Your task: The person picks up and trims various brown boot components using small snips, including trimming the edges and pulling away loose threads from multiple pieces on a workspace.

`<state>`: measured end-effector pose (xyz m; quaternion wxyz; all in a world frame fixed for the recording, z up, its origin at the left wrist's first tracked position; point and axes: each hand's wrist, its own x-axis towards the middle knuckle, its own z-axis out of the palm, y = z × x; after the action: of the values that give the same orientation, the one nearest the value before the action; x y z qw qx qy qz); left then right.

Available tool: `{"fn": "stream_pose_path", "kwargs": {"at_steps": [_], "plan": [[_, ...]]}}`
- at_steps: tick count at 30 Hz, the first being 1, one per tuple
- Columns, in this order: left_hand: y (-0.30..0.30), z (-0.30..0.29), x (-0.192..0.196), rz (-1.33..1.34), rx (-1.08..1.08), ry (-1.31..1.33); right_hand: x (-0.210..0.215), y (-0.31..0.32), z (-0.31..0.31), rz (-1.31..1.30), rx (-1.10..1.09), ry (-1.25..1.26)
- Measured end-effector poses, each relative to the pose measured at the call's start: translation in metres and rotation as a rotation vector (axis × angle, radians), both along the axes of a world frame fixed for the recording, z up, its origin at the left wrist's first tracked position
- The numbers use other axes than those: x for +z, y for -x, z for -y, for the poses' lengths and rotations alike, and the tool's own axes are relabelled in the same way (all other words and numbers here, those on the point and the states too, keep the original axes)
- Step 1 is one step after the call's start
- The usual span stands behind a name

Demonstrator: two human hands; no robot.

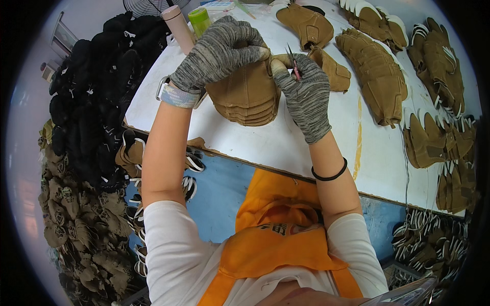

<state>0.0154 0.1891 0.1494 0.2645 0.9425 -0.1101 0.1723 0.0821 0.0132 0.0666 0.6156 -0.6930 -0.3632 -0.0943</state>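
My left hand (224, 53), in a grey knit glove, is closed on the upper edge of a stack of brown suede shoe uppers (242, 97). Stitched seams run down the top piece, and the layered toe ends point toward me. My right hand (306, 94), gloved alike, is closed around small scissors (296, 72) with a pinkish handle, their dark blades pointing up and away. Its thumb and fingertip meet at the right edge of the same uppers, close to my left fingertips. Whatever is pinched between the fingertips is too small to make out.
More brown uppers lie on the white table (337, 148), including a long stack (375, 76) at right. A pink bottle (178, 29) and a green-lidded cup (200, 21) stand at the back left. Piled black uppers (97, 102) and brown-olive ones (81, 219) flank the table's left side.
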Motion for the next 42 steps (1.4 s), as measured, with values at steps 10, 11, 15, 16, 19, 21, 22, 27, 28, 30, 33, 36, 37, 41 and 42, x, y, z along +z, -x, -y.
{"fn": "stream_pose_path", "kwargs": {"at_steps": [10, 11, 15, 16, 19, 21, 22, 27, 28, 30, 33, 36, 37, 41, 42], "plan": [[0.002, 0.0, -0.01, 0.089, -0.056, 0.175, -0.009, -0.015, 0.008, -0.988, 0.802, -0.479], [0.002, 0.0, -0.01, 0.096, -0.051, 0.173, -0.013, -0.018, 0.009, -1.089, 0.914, -0.584], [0.0, 0.002, -0.012, 0.118, -0.004, 0.131, -0.021, -0.012, 0.012, -0.821, 0.444, -0.373], [0.0, 0.0, -0.014, 0.104, -0.005, 0.15, -0.006, 0.003, 0.008, -0.622, 0.234, -0.203], [-0.003, -0.004, -0.016, 0.078, -0.011, 0.161, -0.011, 0.002, -0.004, -0.103, 0.126, -0.238], [-0.004, -0.006, -0.017, 0.084, -0.001, 0.104, -0.016, -0.004, -0.01, 0.023, -0.019, -0.111], [-0.003, -0.006, -0.018, 0.086, 0.011, 0.132, -0.002, 0.006, -0.011, 0.056, -0.083, -0.031], [-0.004, -0.001, -0.019, 0.122, 0.041, 0.118, -0.003, 0.002, -0.01, -0.1, 0.039, -0.109], [-0.004, -0.001, -0.019, 0.13, 0.041, 0.114, -0.003, 0.001, -0.009, -0.111, 0.089, -0.142], [-0.003, -0.002, -0.02, 0.146, 0.042, 0.105, 0.001, 0.003, -0.007, -0.131, 0.191, -0.208], [-0.002, -0.003, -0.021, 0.079, 0.018, 0.245, -0.002, 0.001, 0.001, -0.485, 0.424, -0.23], [-0.002, -0.003, -0.021, 0.1, -0.004, 0.242, -0.003, -0.009, 0.003, -1.013, 0.813, -0.573], [-0.001, -0.002, -0.021, 0.114, 0.01, 0.197, -0.005, -0.012, 0.003, -1.041, 0.853, -0.597], [-0.001, -0.004, -0.023, 0.148, 0.033, 0.118, -0.016, -0.008, 0.0, -1.04, 0.724, -0.661], [-0.001, -0.004, -0.023, 0.152, 0.033, 0.122, -0.017, -0.002, -0.001, -1.01, 0.623, -0.667]]}}
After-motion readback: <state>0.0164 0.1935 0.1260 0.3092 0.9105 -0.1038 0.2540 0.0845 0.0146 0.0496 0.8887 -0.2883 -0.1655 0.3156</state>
